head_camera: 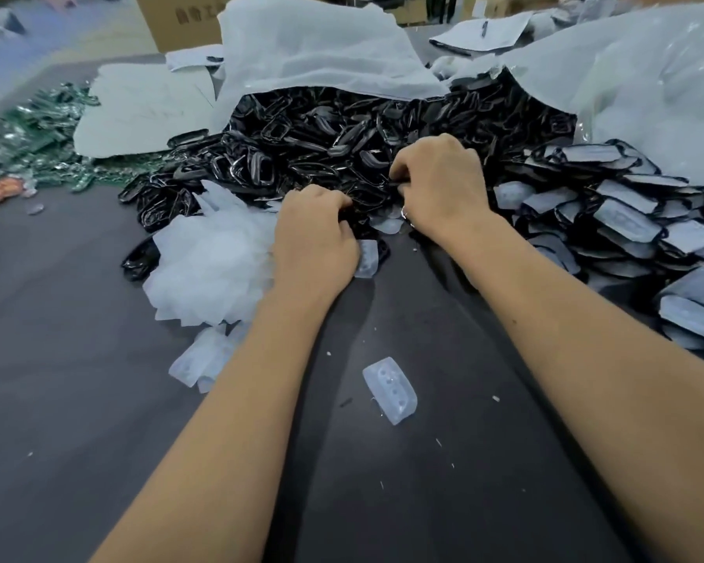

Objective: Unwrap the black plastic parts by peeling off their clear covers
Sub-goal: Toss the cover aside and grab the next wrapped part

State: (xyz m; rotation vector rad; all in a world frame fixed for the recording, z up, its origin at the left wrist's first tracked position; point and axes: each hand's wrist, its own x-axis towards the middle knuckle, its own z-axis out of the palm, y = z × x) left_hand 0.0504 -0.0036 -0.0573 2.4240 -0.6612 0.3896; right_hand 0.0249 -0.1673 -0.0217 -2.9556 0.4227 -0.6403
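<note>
A big heap of bare glossy black plastic parts [326, 144] lies across the middle of the table. To the right is a pile of black parts with clear covers on them [626, 221]. My left hand [314, 241] grips a black part with a clear cover [366, 258] near the heap's front edge, fingers curled. My right hand [439, 184] has its fingers curled onto something black at the heap's edge; the piece itself is hidden. A mound of peeled clear covers [212, 270] sits left of my left hand. One loose clear cover [391, 390] lies between my forearms.
Large pale plastic sheets [318, 46] and a clear bag [647, 95] drape over the back of the heaps. Green parts [37, 136] are scattered at the far left. A cardboard box [179, 18] stands behind. The dark table [58, 379] reaches toward me.
</note>
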